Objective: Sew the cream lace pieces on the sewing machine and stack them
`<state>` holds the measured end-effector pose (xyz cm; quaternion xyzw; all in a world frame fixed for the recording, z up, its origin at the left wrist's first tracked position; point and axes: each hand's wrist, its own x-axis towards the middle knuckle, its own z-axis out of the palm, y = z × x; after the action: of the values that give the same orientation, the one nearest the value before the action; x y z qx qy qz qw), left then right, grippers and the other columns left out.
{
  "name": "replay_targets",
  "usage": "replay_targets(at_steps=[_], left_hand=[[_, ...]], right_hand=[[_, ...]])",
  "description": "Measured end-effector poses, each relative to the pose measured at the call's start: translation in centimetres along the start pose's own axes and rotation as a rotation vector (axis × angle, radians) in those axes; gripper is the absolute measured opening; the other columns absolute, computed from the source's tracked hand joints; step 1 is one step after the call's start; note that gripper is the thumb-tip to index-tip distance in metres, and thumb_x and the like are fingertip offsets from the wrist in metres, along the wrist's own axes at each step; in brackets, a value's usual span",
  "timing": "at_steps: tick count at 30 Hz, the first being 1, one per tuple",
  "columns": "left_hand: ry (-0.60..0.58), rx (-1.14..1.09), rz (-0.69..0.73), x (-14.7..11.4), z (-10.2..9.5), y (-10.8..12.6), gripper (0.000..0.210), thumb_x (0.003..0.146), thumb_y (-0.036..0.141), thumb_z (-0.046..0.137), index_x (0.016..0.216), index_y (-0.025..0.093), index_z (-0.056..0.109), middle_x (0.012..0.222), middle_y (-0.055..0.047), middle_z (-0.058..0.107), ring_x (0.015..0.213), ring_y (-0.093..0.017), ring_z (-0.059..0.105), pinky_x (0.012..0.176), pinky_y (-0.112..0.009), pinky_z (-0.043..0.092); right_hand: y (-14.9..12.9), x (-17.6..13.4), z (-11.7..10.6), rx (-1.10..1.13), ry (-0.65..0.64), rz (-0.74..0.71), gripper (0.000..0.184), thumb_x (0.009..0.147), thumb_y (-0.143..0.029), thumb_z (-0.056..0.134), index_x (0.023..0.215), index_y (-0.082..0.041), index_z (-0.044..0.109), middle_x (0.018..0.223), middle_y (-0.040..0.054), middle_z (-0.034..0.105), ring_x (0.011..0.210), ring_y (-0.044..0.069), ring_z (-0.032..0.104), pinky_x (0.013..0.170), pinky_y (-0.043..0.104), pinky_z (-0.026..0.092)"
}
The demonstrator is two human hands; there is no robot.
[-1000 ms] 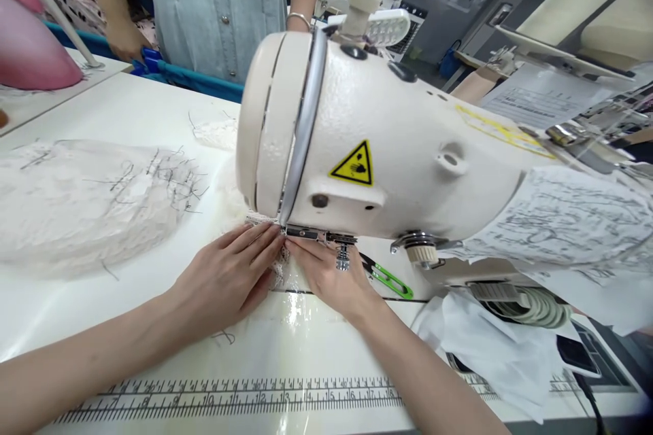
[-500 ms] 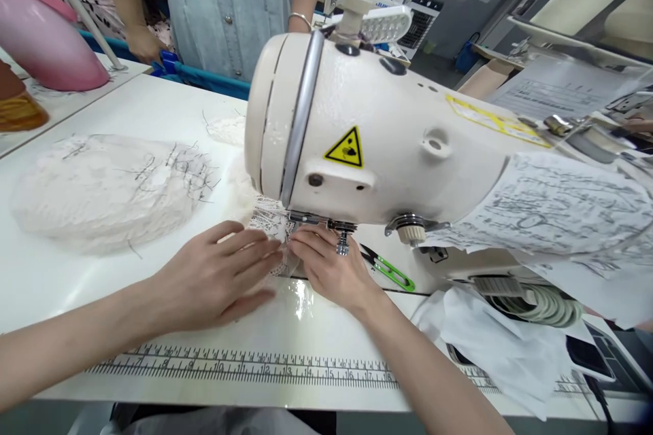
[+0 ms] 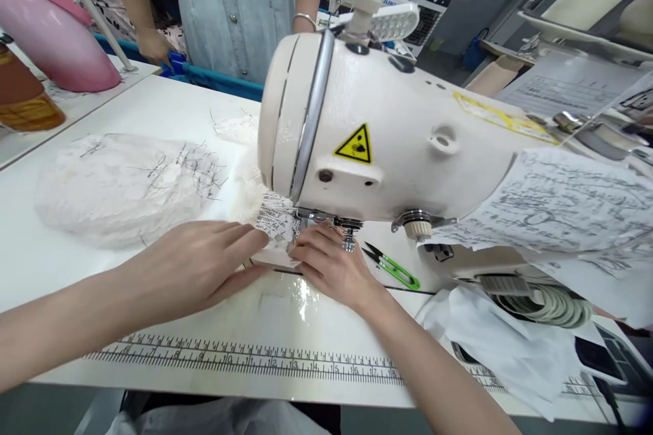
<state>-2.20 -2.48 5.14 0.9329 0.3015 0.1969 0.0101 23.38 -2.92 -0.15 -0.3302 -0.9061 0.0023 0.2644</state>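
Note:
White lace fabric (image 3: 275,221) lies beneath the needle end of a white sewing machine (image 3: 388,129). My right hand (image 3: 331,262) is at the lace's right edge, close to the presser foot, its fingers bent and gathered on the fabric. The machine head partly covers those fingertips. My left hand (image 3: 209,262) rests just left of the lace, fingers stretched out and thumb apart, with nothing visibly gripped. Thread snips (image 3: 392,266) with green handles lie to the right of my right hand.
A pile of pale fabric pieces (image 3: 127,187) with loose dark threads sits on the left. A printed ruler strip (image 3: 245,360) runs along the table's front edge. White cloth (image 3: 500,340) and a phone (image 3: 599,357) lie at right. Across the table stands a person in a denim garment (image 3: 235,13).
My left hand has drawn back leftward from the lace, uncovering more of it. My right hand stays beside the presser foot. The whole view has shifted slightly.

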Motion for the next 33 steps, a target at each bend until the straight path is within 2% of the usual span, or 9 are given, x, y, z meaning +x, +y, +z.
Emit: replay_targets(at_steps=[1, 3, 7, 11, 15, 18, 21, 23, 33], left_hand=[[-0.038, 0.023, 0.076, 0.8, 0.3, -0.3, 0.023, 0.100, 0.037, 0.051, 0.103, 0.018, 0.064, 0.082, -0.005, 0.069, 0.069, -0.021, 0.063, 0.057, -0.031, 0.047], [-0.077, 0.098, 0.191, 1.9, 1.4, -0.7, 0.016, 0.096, 0.021, 0.050, 0.102, 0.017, 0.064, 0.080, -0.005, 0.067, 0.070, -0.021, 0.061, 0.063, -0.033, 0.047], [0.038, 0.231, 0.251, 2.2, 4.0, -1.1, 0.035, 0.089, -0.002, 0.037, 0.086, 0.019, 0.065, 0.072, -0.001, 0.063, 0.062, -0.017, 0.053, 0.066, -0.034, 0.042], [0.122, 0.212, 0.215, 1.7, 5.1, -1.2, 0.038, 0.093, 0.000, 0.036, 0.083, 0.021, 0.065, 0.070, 0.000, 0.061, 0.064, -0.017, 0.052, 0.071, -0.035, 0.041], [0.143, 0.237, 0.224, 1.6, 5.0, -1.3, 0.037, 0.093, 0.001, 0.037, 0.080, 0.021, 0.066, 0.072, -0.001, 0.063, 0.068, -0.018, 0.056, 0.078, -0.035, 0.045], [0.170, 0.200, 0.199, 1.5, 5.4, -1.2, 0.036, 0.094, 0.004, 0.036, 0.097, 0.017, 0.069, 0.097, -0.007, 0.073, 0.095, -0.022, 0.065, 0.099, -0.040, 0.046], [0.116, 0.108, 0.136, 1.0, 6.2, -1.1, 0.041, 0.093, 0.007, 0.038, 0.125, 0.012, 0.063, 0.124, -0.012, 0.070, 0.125, -0.025, 0.059, 0.111, -0.042, 0.043], [0.068, 0.055, 0.098, 0.7, 6.7, -1.2, 0.050, 0.088, 0.006, 0.041, 0.135, 0.013, 0.057, 0.131, -0.011, 0.068, 0.133, -0.025, 0.054, 0.113, -0.041, 0.043], [-0.048, 0.044, 0.071, 0.8, 6.0, -1.5, 0.060, 0.077, 0.007, 0.044, 0.135, 0.015, 0.058, 0.137, -0.009, 0.065, 0.138, -0.025, 0.050, 0.120, -0.046, 0.037]], right_hand=[[0.0, 0.0, 0.0, -0.007, -0.007, 0.003, 0.021, 0.098, -0.015, 0.048, 0.097, -0.021, 0.068, 0.101, 0.0021, 0.072, 0.098, 0.017, 0.062, 0.084, 0.033, 0.043], [0.1, -0.1, 0.0, -0.015, -0.010, 0.012, 0.021, 0.099, -0.015, 0.048, 0.096, -0.022, 0.068, 0.102, 0.0021, 0.072, 0.099, 0.016, 0.062, 0.083, 0.032, 0.044], [-0.1, -0.3, 0.0, -0.026, 0.022, 0.060, 0.020, 0.098, -0.017, 0.049, 0.102, -0.021, 0.068, 0.104, 0.0026, 0.073, 0.096, 0.017, 0.065, 0.079, 0.031, 0.046], [-0.6, -0.3, 0.1, -0.120, -0.030, 0.174, 0.029, 0.097, -0.025, 0.053, 0.124, -0.022, 0.064, 0.122, 0.0074, 0.069, 0.094, 0.019, 0.066, 0.082, 0.033, 0.051], [-0.7, -0.1, 0.2, -0.148, -0.087, 0.109, 0.026, 0.097, -0.014, 0.053, 0.113, -0.026, 0.070, 0.109, 0.0037, 0.073, 0.096, 0.017, 0.067, 0.082, 0.031, 0.053], [-0.5, 0.0, 0.1, -0.131, -0.057, 0.073, 0.027, 0.096, -0.008, 0.052, 0.106, -0.023, 0.071, 0.103, 0.0023, 0.075, 0.098, 0.016, 0.067, 0.082, 0.029, 0.054], [-0.5, 0.1, 0.0, -0.108, -0.018, 0.049, 0.026, 0.096, -0.006, 0.052, 0.105, -0.020, 0.071, 0.102, 0.0020, 0.075, 0.100, 0.015, 0.068, 0.083, 0.028, 0.055], [-0.5, 0.2, 0.0, -0.108, -0.017, 0.043, 0.025, 0.095, -0.006, 0.054, 0.105, -0.021, 0.071, 0.101, 0.0013, 0.076, 0.099, 0.015, 0.068, 0.082, 0.028, 0.056], [-0.8, 0.5, 0.5, -0.166, -0.023, -0.004, 0.024, 0.097, -0.006, 0.053, 0.102, -0.021, 0.071, 0.099, 0.0000, 0.076, 0.096, 0.012, 0.068, 0.084, 0.025, 0.054]])
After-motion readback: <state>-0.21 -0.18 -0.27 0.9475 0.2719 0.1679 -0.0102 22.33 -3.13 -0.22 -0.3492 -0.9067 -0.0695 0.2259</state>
